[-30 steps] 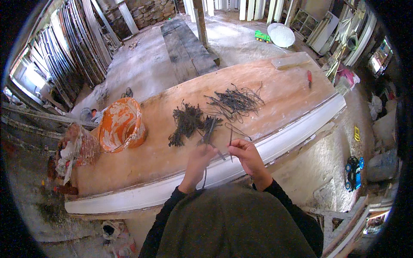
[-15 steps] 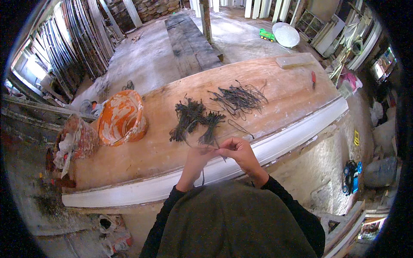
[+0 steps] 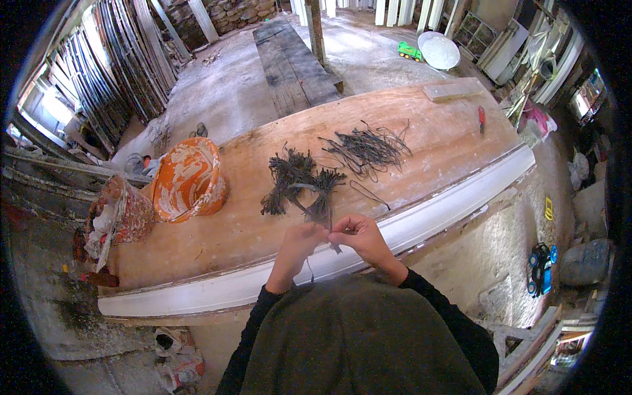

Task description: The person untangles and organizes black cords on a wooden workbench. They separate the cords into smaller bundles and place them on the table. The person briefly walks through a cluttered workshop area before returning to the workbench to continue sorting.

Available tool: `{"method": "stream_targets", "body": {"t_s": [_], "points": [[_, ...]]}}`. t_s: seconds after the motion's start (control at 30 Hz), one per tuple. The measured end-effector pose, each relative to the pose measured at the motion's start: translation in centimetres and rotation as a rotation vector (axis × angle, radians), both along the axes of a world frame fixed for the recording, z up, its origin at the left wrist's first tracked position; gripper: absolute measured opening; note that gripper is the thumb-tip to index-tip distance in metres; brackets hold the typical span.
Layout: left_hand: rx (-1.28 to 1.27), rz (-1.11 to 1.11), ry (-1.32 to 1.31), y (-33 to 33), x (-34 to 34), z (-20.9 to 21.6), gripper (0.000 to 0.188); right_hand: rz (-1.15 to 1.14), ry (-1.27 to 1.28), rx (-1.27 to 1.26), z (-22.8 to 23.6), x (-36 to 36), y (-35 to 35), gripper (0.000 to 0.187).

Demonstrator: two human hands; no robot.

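Note:
My left hand and my right hand meet over the near edge of the wooden tabletop, fingertips pinched together. Between them runs a dark cord, its short end sticking out below my right fingers; another strand hangs below my left hand. Just beyond my fingers lies a small tied bundle of dark cords, with a larger cord bundle to its left. A loose pile of dark cords spreads farther right. One single looped cord lies apart, nearer to my right hand.
An orange bucket smeared with white stands at the tabletop's left, beside a dirty second bucket. A white moulding lines the near edge. Toward the far right lie a red-handled tool and a flat wooden piece.
Both hands stay together and have shifted slightly down. The cord's short end now points out more plainly below my right fingers. The bundles and pile keep their places on the tabletop.

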State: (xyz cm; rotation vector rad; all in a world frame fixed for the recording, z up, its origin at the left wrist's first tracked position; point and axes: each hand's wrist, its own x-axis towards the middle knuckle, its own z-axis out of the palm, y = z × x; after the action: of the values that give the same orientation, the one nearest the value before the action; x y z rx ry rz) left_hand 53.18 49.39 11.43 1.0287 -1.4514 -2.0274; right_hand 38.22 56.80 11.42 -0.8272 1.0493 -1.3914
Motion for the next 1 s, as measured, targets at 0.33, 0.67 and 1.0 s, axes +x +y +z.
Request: {"method": "stream_targets", "body": {"t_s": [0.33, 0.67, 1.0], "points": [[0.009, -0.013, -0.055, 0.5, 0.4, 0.4, 0.018, 0.014, 0.038, -0.016, 0.1, 0.3, 0.2, 0.014], [0.215, 0.113, 0.167, 0.8, 0.0, 1.5, 0.017, -0.046, 0.334, -0.291, 1.0, 0.3, 0.7, 0.017], [0.155, 0.209, 0.126, 1.0, -0.3, 1.0, 0.013, -0.173, 0.670, -0.470, 1.0, 0.3, 0.8, 0.013]]}}
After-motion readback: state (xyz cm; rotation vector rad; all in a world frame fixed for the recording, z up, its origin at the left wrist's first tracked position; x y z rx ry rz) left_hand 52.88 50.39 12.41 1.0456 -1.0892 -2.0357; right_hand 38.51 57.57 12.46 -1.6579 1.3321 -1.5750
